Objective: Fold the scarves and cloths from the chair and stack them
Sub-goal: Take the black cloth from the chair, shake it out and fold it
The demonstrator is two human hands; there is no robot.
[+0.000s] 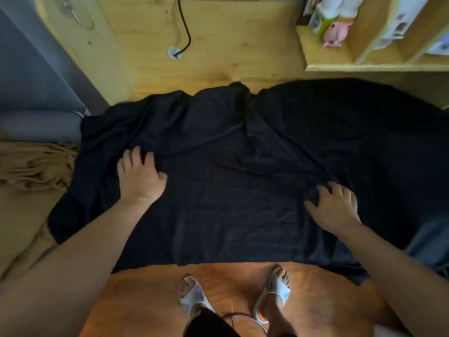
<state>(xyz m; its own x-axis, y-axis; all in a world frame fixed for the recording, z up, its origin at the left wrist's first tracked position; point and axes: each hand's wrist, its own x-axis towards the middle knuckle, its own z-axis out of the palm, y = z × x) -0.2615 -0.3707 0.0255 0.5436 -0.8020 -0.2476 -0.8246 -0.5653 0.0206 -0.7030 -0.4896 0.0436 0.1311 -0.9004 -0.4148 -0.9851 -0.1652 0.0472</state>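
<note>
A large black cloth (243, 190) lies spread across the wooden desk (218, 57), wrinkled along its far edge and hanging over the near edge. My left hand (138, 176) rests flat on the cloth's left part with fingers spread. My right hand (335, 205) presses on the right part, its fingers spread and slightly bent over a fold. A tan fringed scarf (34, 166) lies at the left, beside the black cloth.
A black cable (184, 32) runs to a grommet in the desk at the back. Wooden shelves (364, 45) with boxes and a pink toy stand at the back right. A grey curtain (29, 81) hangs at the left. My sandalled feet stand on the brown floor (230, 288).
</note>
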